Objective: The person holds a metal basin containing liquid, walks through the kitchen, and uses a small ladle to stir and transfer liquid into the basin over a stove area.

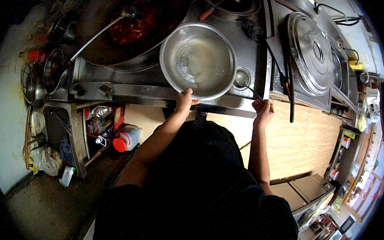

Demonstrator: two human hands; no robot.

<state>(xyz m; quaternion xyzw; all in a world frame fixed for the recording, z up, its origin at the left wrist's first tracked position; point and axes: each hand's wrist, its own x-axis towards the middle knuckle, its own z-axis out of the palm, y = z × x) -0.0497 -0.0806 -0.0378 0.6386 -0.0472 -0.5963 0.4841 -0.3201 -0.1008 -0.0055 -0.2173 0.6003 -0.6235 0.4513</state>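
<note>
My left hand (pixel 185 102) grips the near rim of a round stainless steel basin (pixel 198 61), which holds a little cloudy liquid. The basin stands on the steel stove top, its left edge against the rim of a large dark wok (pixel 95 43). Red, oily food (pixel 133 27) lies in the wok, with the bowl of a long-handled metal ladle (pixel 93 38) in it. To the right of the basin, my right hand (pixel 263 109) is closed on the thin dark handle of a small round ladle (pixel 241 76). The small ladle's bowl is close to the basin's right side.
A second pan (pixel 238 8) stands at the back. On the right counter are a large steel lid (pixel 311 53), a cleaver-like flat blade (pixel 276 52) and a long dark bar (pixel 291 102). Strainers (pixel 28 85) hang at left. A red-lidded jar (pixel 128 139) is below the stove's edge.
</note>
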